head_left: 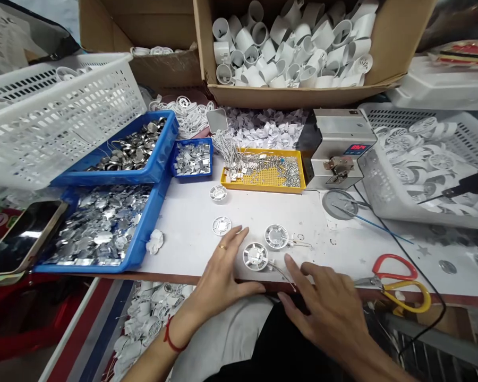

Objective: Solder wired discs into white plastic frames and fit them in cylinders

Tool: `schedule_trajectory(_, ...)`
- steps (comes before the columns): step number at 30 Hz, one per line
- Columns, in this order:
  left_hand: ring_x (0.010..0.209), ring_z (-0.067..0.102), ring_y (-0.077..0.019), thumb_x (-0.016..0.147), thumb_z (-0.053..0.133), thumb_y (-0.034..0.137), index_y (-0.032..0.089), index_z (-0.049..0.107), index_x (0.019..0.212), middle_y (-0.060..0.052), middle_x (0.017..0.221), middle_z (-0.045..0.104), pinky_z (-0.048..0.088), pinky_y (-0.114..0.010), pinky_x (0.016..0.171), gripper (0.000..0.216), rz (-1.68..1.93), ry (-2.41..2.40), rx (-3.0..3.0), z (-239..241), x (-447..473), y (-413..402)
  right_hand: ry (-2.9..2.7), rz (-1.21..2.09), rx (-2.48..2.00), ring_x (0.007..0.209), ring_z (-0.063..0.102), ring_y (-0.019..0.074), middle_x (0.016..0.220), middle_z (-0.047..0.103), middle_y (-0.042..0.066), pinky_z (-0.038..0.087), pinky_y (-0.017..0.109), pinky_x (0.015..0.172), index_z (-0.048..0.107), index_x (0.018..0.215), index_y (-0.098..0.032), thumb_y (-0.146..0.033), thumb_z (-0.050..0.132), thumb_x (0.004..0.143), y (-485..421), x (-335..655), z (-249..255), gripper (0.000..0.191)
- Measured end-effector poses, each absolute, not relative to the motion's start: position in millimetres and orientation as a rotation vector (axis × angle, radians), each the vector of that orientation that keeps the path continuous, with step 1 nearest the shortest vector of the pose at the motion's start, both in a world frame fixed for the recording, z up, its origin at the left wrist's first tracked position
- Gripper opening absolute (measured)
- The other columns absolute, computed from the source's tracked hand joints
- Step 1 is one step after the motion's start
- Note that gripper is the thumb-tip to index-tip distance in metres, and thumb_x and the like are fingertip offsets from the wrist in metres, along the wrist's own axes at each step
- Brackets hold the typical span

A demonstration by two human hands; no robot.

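Head view: both bare hands are over the near edge of the white worktop [187,207], with four white spoked discs between and beyond them. The left hand [219,278] has its fingers extended and its thumb held wide; nothing is visible in its grasp. Its fingertips lie just beside the near disc [255,257], which sits flat in the space between the two hands, its pale wire lead [282,272] running toward the near right. The right hand [329,300] is palm down with fingers loosely bent, a wide gap between index finger and thumb, and no object seen in it; the index tip is near the lead, contact cannot be told. The second disc [276,236] lies just beyond and to the right of the first, its own lead pointing right. Two further discs, the third disc [222,226] and the fourth disc [218,193], lie farther off to the left, one behind the other. Right of the right hand: scissors [383,287] with red and yellow handles, at the near edge. Far side: yellow tray [263,187] of small metal parts, small blue tray [193,175] to its left, metal-cased machine [338,140] with a red display to its right.
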State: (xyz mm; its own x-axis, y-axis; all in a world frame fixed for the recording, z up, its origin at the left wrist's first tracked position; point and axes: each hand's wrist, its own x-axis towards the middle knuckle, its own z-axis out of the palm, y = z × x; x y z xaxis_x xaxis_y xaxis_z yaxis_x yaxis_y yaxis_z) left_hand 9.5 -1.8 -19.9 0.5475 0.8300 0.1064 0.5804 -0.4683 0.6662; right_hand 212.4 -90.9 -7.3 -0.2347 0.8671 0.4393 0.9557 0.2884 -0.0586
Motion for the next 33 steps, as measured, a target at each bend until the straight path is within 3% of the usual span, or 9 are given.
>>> schedule_trajectory(3,0.132,0.046,-0.0278,0.079,0.070,0.033,0.025,0.025,0.147,-0.012,0.142,0.047,0.041,-0.046,0.109,0.081,0.646,1.055,2.022,-35,12,-6,-2.045,-0.386,-1.604,0.084,0.052,0.0265,0.095,0.063,0.013,0.031,0.037,0.069,0.056,0.123,-0.014,-0.045,0.057,0.086,-67,199,-2,0.049)
schedule_trajectory(7,0.115,0.061,-0.0231,0.077,0.064,0.019,0.023,0.033,0.139,-0.009,0.126,0.060,0.051,-0.040,0.098,0.069,0.785,1.092,1.840,-53,20,-11,-2.073,-0.214,-1.606,0.075,0.049,0.0232,0.082,0.063,0.009,0.029,0.035,0.066,0.064,0.105,-0.014,-0.050,0.056,0.085,-36,184,-12,0.043)
schedule_trajectory(15,0.112,0.063,-0.0218,0.079,0.059,0.013,0.023,0.044,0.129,-0.009,0.122,0.063,0.056,-0.038,0.092,0.054,0.877,1.053,1.916,-56,19,-12,-2.016,-0.037,-1.659,0.073,0.047,0.0221,0.075,0.060,0.007,0.030,0.035,0.066,0.065,0.090,-0.014,-0.044,0.061,0.083,-30,178,-11,0.031)
schedule_trajectory(21,0.114,0.063,-0.0238,0.079,0.061,0.014,0.024,0.042,0.133,-0.010,0.124,0.063,0.057,-0.040,0.092,0.057,0.916,1.014,1.950,-57,19,-9,-2.062,0.002,-1.703,0.081,0.053,0.0257,0.082,0.064,0.009,0.034,0.038,0.071,0.065,0.098,-0.016,-0.046,0.069,0.078,-27,176,-7,0.036)
schedule_trajectory(24,0.116,0.062,-0.0244,0.079,0.059,0.011,0.026,0.040,0.137,-0.010,0.125,0.063,0.057,-0.040,0.092,0.063,0.931,0.991,1.959,-60,18,-8,-2.124,0.024,-1.747,0.079,0.054,0.0264,0.084,0.065,0.010,0.039,0.040,0.070,0.065,0.093,-0.018,-0.042,0.073,0.077,-25,174,-2,0.030)
schedule_trajectory(27,0.119,0.060,-0.0250,0.079,0.059,0.009,0.025,0.038,0.138,-0.011,0.127,0.062,0.056,-0.039,0.095,0.065,0.990,0.963,1.992,-62,19,-10,-2.207,0.053,-1.771,0.075,0.055,0.0263,0.079,0.064,0.010,0.044,0.041,0.068,0.064,0.083,-0.019,-0.036,0.081,0.069,-23,169,1,0.028)
schedule_trajectory(33,0.114,0.063,-0.0245,0.078,0.054,0.008,0.024,0.040,0.136,-0.011,0.123,0.064,0.057,-0.039,0.092,0.062,0.947,1.045,2.020,-62,17,-18,-2.240,-0.117,-1.704,0.087,0.060,0.0303,0.086,0.067,0.012,0.051,0.042,0.076,0.068,0.084,-0.014,-0.027,0.094,0.044,-23,161,-7,0.050)
